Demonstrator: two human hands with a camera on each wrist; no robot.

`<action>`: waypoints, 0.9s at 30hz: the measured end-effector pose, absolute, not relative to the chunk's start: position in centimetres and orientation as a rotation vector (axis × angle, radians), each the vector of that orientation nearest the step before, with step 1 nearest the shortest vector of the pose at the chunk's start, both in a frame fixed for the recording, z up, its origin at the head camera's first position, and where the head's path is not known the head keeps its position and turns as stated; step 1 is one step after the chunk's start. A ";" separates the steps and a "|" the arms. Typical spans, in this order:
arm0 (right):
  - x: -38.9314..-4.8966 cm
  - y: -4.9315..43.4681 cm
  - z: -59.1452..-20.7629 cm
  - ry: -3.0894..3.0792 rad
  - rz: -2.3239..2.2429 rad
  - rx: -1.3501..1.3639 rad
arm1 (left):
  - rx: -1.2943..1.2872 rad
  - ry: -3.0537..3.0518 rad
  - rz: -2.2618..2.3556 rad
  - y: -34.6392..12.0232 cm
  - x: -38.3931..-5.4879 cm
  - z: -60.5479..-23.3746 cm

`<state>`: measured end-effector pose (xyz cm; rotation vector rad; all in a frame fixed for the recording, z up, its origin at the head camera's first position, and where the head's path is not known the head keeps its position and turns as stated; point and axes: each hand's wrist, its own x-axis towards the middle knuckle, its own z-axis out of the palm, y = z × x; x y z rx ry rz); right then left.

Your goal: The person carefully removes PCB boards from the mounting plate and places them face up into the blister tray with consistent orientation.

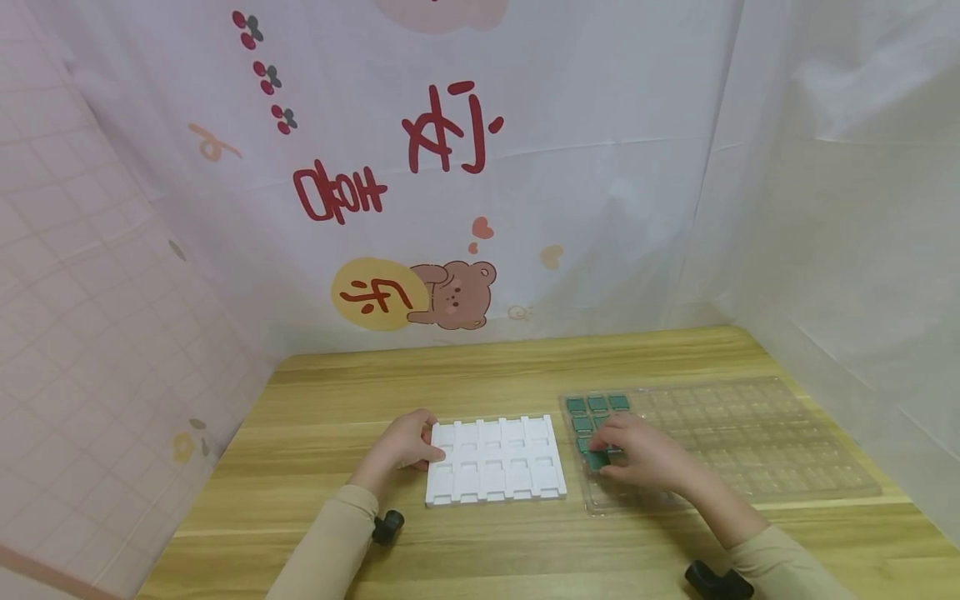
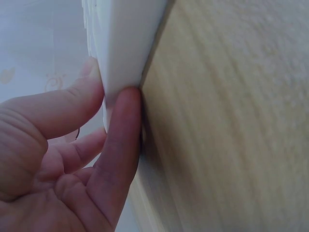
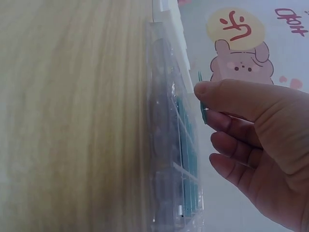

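Note:
A white plastic tray (image 1: 491, 482) with two rows of shallow pockets lies on the table. My left hand (image 1: 405, 440) holds its left edge, thumb on the upper side and a finger against the side wall (image 2: 130, 48) near the tabletop. To the right, my right hand (image 1: 651, 457) is over the left part of a clear plastic tray (image 1: 738, 446). Between thumb and forefinger it pinches a thin green square chip (image 3: 203, 111), seen edge-on above the clear tray in the right wrist view. Several more green chips (image 1: 576, 406) sit in the clear tray's left pockets, partly hidden by the hand.
The wooden table (image 1: 480, 542) carries both trays side by side, a narrow gap between them. A printed white cloth (image 1: 600, 208) hangs behind and along the sides. Black wrist-camera mounts (image 1: 387, 527) are at both forearms.

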<state>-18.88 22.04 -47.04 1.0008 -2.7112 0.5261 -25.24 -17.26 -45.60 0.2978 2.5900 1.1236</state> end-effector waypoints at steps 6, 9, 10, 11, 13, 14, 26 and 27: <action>-19.3 22.2 -47.7 -2.713 0.483 1.011 | 0.307 2.580 1.134 -17.3 -25.2 -45.6; -19.4 22.2 -48.1 -2.706 0.457 1.011 | 0.305 2.578 1.136 -17.3 -25.2 -45.6; -19.5 22.2 -48.1 -2.705 0.451 1.013 | 0.303 2.579 1.136 -17.3 -25.2 -45.5; -19.5 22.2 -48.2 -2.703 0.447 1.014 | 0.301 2.580 1.135 -17.3 -25.1 -45.5; -19.5 22.1 -48.2 -2.704 0.442 1.019 | 0.299 2.583 1.134 -17.3 -25.1 -45.5; -19.6 22.1 -48.2 -2.707 0.438 1.016 | 0.299 2.584 1.134 -17.3 -25.1 -45.5; -19.4 21.7 -47.9 -2.793 0.424 0.985 | 0.298 2.582 1.141 -17.3 -25.1 -45.4; -19.4 21.7 -47.9 -2.794 0.428 0.987 | 0.296 2.583 1.140 -17.3 -25.1 -45.4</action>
